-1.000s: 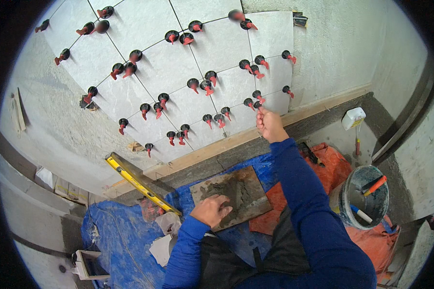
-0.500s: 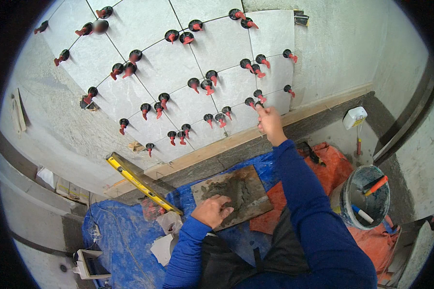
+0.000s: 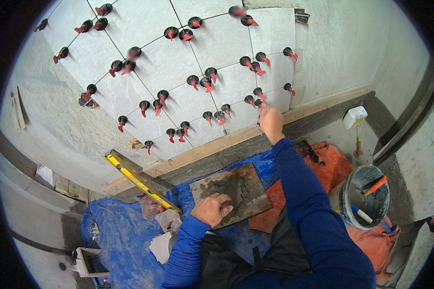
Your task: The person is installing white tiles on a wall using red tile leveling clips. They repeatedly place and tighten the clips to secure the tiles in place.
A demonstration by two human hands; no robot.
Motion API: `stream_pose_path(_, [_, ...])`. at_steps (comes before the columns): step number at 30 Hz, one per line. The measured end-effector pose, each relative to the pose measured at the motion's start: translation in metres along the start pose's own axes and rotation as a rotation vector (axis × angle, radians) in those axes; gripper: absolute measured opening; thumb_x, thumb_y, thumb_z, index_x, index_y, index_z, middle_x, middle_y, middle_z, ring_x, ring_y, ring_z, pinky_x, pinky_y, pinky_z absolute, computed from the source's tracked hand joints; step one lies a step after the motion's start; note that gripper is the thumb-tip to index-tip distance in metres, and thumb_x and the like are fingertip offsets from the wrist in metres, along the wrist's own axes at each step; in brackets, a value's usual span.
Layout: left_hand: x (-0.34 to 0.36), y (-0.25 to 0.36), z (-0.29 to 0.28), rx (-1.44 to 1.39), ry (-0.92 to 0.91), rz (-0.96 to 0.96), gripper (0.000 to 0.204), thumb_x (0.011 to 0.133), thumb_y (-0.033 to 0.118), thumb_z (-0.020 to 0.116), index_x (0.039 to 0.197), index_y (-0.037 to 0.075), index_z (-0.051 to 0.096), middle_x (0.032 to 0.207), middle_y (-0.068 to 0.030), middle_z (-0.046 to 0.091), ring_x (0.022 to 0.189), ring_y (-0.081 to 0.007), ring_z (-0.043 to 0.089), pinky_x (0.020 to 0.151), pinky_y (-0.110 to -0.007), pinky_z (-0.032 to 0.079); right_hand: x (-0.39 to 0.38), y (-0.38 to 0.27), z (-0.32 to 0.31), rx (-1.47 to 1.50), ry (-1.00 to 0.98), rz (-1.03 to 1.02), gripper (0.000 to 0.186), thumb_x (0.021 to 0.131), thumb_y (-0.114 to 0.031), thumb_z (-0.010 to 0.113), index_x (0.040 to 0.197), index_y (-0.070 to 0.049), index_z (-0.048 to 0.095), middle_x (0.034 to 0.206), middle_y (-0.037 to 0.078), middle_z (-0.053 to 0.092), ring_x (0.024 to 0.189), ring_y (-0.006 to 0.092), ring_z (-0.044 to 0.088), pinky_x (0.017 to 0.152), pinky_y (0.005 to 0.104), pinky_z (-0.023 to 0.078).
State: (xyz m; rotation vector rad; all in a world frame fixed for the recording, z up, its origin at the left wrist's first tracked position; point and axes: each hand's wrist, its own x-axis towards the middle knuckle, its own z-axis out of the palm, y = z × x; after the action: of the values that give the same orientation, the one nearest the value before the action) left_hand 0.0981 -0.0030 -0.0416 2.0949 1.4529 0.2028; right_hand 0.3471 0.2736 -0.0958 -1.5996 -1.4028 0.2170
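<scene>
Pale grey wall tiles [image 3: 212, 48] carry rows of black round levelling caps [image 3: 192, 82] with red handles. My right hand [image 3: 270, 120] reaches up to the lowest row, fingers closed on one cap [image 3: 258, 103], which they partly hide. My left hand [image 3: 212, 209] hangs low with curled, slightly parted fingers and nothing visible in it, over a mortar-smeared board [image 3: 253, 192]; I cannot tell whether it touches it. A wooden batten [image 3: 318, 103] runs along the bottom edge of the tiles.
A yellow spirit level [image 3: 144, 183] leans at left centre. Blue sheeting [image 3: 115, 231] and orange sheeting [image 3: 332, 161] cover much of the floor. At right are a bucket [image 3: 352, 192] with tools and a white container [image 3: 355, 117]. A wooden frame [image 3: 87, 260] lies lower left.
My right hand and wrist have turned at the cap, its fingers now more hidden behind the hand. My left hand stays about where it was. The view shifts very slightly.
</scene>
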Motion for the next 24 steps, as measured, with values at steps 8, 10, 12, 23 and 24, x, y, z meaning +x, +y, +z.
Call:
stream_pose_path(8, [0.002,-0.003,0.004,0.019,0.041,0.013,0.035,0.094,0.031,0.072,0.116,0.003,0.07,0.098,-0.0195,0.071,0.089,-0.0368,0.071,0.076,-0.044,0.056,0.006,0.002,0.003,0.404,-0.213,0.297,0.047,0.106,-0.038,0.05,0.08,-0.004,0.069,0.063,0.01,0.066,0.057,0.0226,0.066,0.055,0.0404,0.05])
stream_pose_path(10, [0.004,-0.003,0.006,0.017,0.045,0.027,0.036,0.093,0.031,0.072,0.116,0.003,0.07,0.097,-0.02,0.071,0.089,-0.0371,0.071,0.077,-0.044,0.056,0.004,-0.001,0.005,0.733,-0.198,0.397,0.043,0.104,-0.038,0.051,0.076,-0.008,0.063,0.062,0.005,0.061,0.051,0.0181,0.058,0.05,0.0362,0.044])
stream_pose_path(12, [0.006,-0.003,0.008,0.012,0.042,0.029,0.037,0.093,0.031,0.072,0.116,0.002,0.07,0.096,-0.0203,0.071,0.089,-0.0375,0.071,0.077,-0.044,0.056,0.003,-0.004,0.006,1.005,-0.223,0.573,0.039,0.103,-0.039,0.053,0.075,-0.012,0.057,0.061,0.001,0.056,0.047,0.014,0.049,0.046,0.0321,0.038])
stream_pose_path(23, [0.003,-0.005,0.011,-0.009,0.029,0.053,0.037,0.094,0.03,0.071,0.117,0.001,0.069,0.103,-0.0197,0.071,0.09,-0.0364,0.071,0.079,-0.044,0.056,-0.002,-0.002,-0.002,1.581,-0.41,0.87,0.028,0.098,-0.037,0.063,0.082,-0.017,0.052,0.067,-0.003,0.05,0.05,0.0107,0.042,0.045,0.0253,0.031])
stream_pose_path(24, [0.002,-0.005,0.009,-0.018,0.037,0.057,0.037,0.094,0.03,0.071,0.117,0.001,0.069,0.103,-0.0197,0.071,0.09,-0.0363,0.071,0.079,-0.044,0.056,-0.002,-0.001,-0.003,1.579,-0.429,0.868,0.027,0.098,-0.036,0.064,0.082,-0.017,0.052,0.067,-0.003,0.051,0.051,0.0105,0.043,0.046,0.0254,0.032])
